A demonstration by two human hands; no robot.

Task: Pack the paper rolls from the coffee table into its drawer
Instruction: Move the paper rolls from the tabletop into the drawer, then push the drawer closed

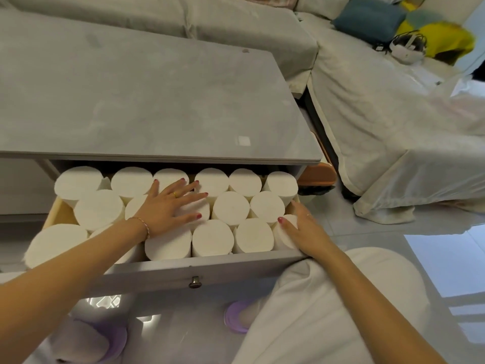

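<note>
While the drawer stands pulled out under the tabletop, we label what shows:
Drawer (168,269): open toward us, grey front panel with a small metal knob (195,282) at its middle
Paper rolls (231,206): white, standing on end in three rows, packed side by side and touching, filling the drawer; the back row sits partly under the tabletop edge
Left hand (168,206): laid flat, palm down, on the tops of the middle-row rolls; fingers straight and spread apart, a ring on one finger, a thin bracelet at the wrist
Right hand (301,229): at the drawer's right end, fingers straight and close together, thumb lying on the front-right roll (284,236); we cannot tell whether the fingers press the drawer's side wall
Coffee table (147,101): grey top, a small white square patch (243,140) near its front right corner
Sofa (380,114): beyond and right of the table, under a pale cover, with a blue cushion (370,19) and a white headset (405,46) on it
Floor (443,258): glossy pale tiles
</note>
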